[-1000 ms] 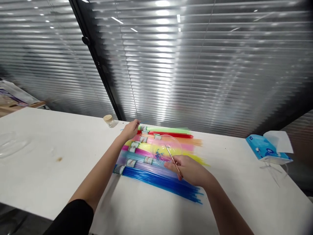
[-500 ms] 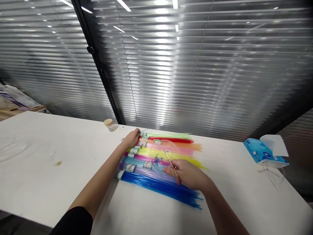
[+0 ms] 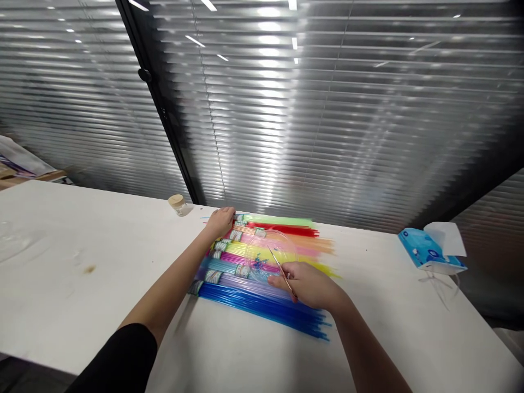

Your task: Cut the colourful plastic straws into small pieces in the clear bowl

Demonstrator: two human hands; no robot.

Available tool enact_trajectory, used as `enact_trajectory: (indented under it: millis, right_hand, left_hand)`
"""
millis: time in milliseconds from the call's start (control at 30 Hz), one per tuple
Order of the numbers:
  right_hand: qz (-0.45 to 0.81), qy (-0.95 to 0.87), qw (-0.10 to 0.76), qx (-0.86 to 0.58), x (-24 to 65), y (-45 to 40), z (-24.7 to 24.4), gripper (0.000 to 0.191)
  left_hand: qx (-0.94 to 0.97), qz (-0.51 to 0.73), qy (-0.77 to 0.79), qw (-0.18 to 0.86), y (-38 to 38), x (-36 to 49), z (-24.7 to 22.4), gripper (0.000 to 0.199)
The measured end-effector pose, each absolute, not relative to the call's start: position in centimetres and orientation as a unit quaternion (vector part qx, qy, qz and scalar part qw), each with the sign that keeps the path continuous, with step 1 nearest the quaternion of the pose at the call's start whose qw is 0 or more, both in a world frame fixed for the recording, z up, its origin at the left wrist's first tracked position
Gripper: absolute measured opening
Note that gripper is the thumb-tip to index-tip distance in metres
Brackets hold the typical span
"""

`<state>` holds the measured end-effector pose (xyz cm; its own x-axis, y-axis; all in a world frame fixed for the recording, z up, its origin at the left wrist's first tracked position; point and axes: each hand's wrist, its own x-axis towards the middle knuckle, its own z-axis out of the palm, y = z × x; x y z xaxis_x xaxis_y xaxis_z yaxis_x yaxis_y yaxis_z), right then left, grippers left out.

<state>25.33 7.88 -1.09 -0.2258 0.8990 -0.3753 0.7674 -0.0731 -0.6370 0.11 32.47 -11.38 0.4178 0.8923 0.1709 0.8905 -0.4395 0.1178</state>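
Observation:
Several bundles of coloured plastic straws lie side by side on the white table, with blue straws [image 3: 262, 310] nearest me and green straws [image 3: 282, 221] farthest. On top of them rests a clear round dish [image 3: 291, 245] with small blue pieces [image 3: 261, 261] in it. My right hand [image 3: 305, 285] is closed on scissors [image 3: 280, 268], their tips pointing over the dish. At the far left ends of the bundles is my left hand [image 3: 222, 221], its fingers bent down beside the green and red straws; what they hold, if anything, is too small to make out.
A small jar with a wooden lid [image 3: 177, 203] stands at the table's back edge. A blue tissue pack [image 3: 432, 252] lies at the right. Clear plastic [image 3: 14, 240] is at the far left. Blinds [image 3: 262, 109] rise behind the white table [image 3: 102, 305].
The whole view has shifted slightly. My left hand has turned a little, its knuckles now more on top and its fingers lower. The scissors remain in my right hand over the dish.

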Motion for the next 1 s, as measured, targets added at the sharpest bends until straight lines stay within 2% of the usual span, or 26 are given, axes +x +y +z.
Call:
enact_trajectory:
  millis: [300,600,733,867,1000]
  right_hand:
    - [0.388,-0.676,0.075,-0.621,25.4,7.8,-1.1,0.050]
    - [0.382,-0.682,0.075,-0.619,25.4,7.7,-1.2,0.049]
    - [0.388,-0.679,0.074,-0.618,25.4,7.8,-1.0,0.050]
    - [0.411,-0.666,0.099,-0.614,25.6,7.8,-0.9,0.056]
    - [0.436,-0.660,0.146,-0.594,25.8,7.6,-0.7,0.061]
  left_hand:
    - [0.873,0.086,0.478,0.037,30.7,0.1,-11.4,0.028]
    - [0.855,0.068,0.513,0.038,30.7,-0.1,-10.5,0.033]
    - [0.849,0.075,0.522,0.026,28.5,0.4,-8.6,0.031]
    - [0.850,0.094,0.518,0.011,23.2,1.8,-5.3,0.031]
    - [0.866,0.032,0.499,0.021,16.3,2.9,-1.1,0.026]
